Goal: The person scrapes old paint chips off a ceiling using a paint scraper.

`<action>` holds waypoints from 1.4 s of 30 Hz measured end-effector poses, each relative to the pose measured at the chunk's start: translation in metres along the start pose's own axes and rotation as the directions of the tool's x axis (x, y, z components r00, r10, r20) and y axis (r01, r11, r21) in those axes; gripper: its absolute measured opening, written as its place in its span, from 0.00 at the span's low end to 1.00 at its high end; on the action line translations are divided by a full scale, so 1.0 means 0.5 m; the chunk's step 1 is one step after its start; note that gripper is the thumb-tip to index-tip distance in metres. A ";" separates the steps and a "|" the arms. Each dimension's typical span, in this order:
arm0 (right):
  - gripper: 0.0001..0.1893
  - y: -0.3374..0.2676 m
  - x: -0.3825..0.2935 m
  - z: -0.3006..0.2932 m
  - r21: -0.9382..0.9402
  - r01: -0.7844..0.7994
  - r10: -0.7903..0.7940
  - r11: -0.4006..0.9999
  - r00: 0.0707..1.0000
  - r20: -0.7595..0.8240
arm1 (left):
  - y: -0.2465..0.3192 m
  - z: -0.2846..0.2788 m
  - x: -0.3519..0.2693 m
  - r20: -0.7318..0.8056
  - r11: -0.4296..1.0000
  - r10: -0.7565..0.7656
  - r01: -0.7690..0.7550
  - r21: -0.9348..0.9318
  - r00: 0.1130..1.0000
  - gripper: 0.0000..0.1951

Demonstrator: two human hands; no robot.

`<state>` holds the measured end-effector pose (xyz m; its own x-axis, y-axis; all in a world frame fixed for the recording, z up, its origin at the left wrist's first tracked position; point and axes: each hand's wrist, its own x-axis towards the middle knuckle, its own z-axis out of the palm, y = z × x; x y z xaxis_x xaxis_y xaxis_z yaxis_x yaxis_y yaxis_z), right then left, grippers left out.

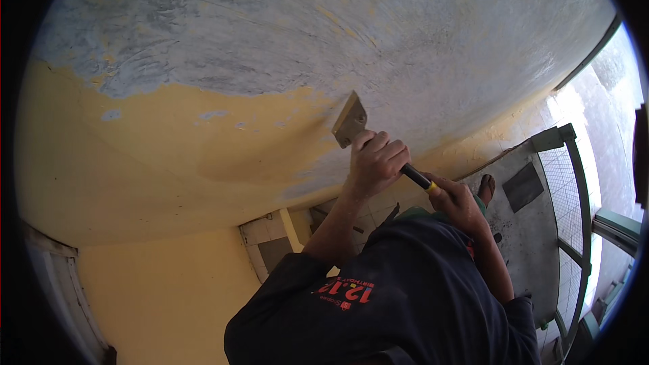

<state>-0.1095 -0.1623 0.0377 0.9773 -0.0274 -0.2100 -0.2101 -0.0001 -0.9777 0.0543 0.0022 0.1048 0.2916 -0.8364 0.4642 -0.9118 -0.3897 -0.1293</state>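
Observation:
A long-handled scraper (417, 176) with a wide metal blade and a black grip with a yellow band slants across the middle of the view. My left hand (380, 162) is closed around it just behind the blade. Lower down, my right hand (458, 203) grips the end of the handle near the yellow band. The blade lies at or close to the wall, at the ragged border between yellow paint (203, 142) and the bare grey surface (253, 35). Whether the blade edge touches the wall, I cannot tell. Small grey patches show within the yellow paint.
Below on the right is a grey floor slab (527, 263) with a dark square (524, 187) and my sandalled foot (487, 188). A green metal frame with mesh (570, 187) stands beyond it. A yellow wall (162, 289) and a pale door frame (68, 289) are at the left.

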 end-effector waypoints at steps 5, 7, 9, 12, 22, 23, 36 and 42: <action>0.22 -0.014 0.011 -0.006 0.046 -0.051 0.050 0.998 0.999 0.015 | -0.005 0.005 -0.002 0.039 0.999 -0.003 0.001 0.046 0.999 0.09; 0.22 -0.020 0.008 -0.003 0.008 -0.044 0.043 0.999 0.999 0.031 | -0.004 -0.010 0.008 0.027 1.000 0.007 -0.008 0.029 1.000 0.09; 0.22 0.004 0.003 0.003 0.050 -0.023 0.023 0.998 1.000 0.012 | -0.004 -0.010 0.010 0.006 1.000 0.022 -0.022 0.020 1.000 0.09; 0.22 0.013 0.006 0.010 0.089 -0.005 0.005 0.996 1.000 0.002 | 0.001 0.008 -0.001 0.087 0.999 0.035 -0.035 -0.012 0.996 0.09; 0.23 -0.026 0.004 -0.001 0.043 -0.032 0.032 0.999 0.999 0.010 | 0.000 -0.005 0.010 0.040 1.000 0.021 -0.020 -0.014 0.999 0.08; 0.23 -0.028 0.005 -0.010 0.041 -0.034 0.033 0.999 0.999 0.008 | -0.004 -0.010 0.013 0.027 1.000 0.015 -0.016 0.016 1.000 0.08; 0.21 -0.042 -0.007 -0.008 -0.027 -0.008 0.008 1.000 1.000 0.027 | 0.002 -0.011 0.001 -0.035 1.000 -0.004 0.004 0.010 0.999 0.14; 0.21 -0.008 0.006 0.012 -0.110 -0.003 0.002 0.994 1.000 -0.010 | 0.003 0.033 -0.046 0.024 0.999 -0.050 0.051 -0.018 0.998 0.14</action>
<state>-0.1055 -0.1566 0.0411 0.9767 -0.0379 -0.2114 -0.2143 -0.1100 -0.9705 0.0510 0.0146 0.0792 0.3437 -0.8247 0.4491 -0.9011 -0.4243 -0.0896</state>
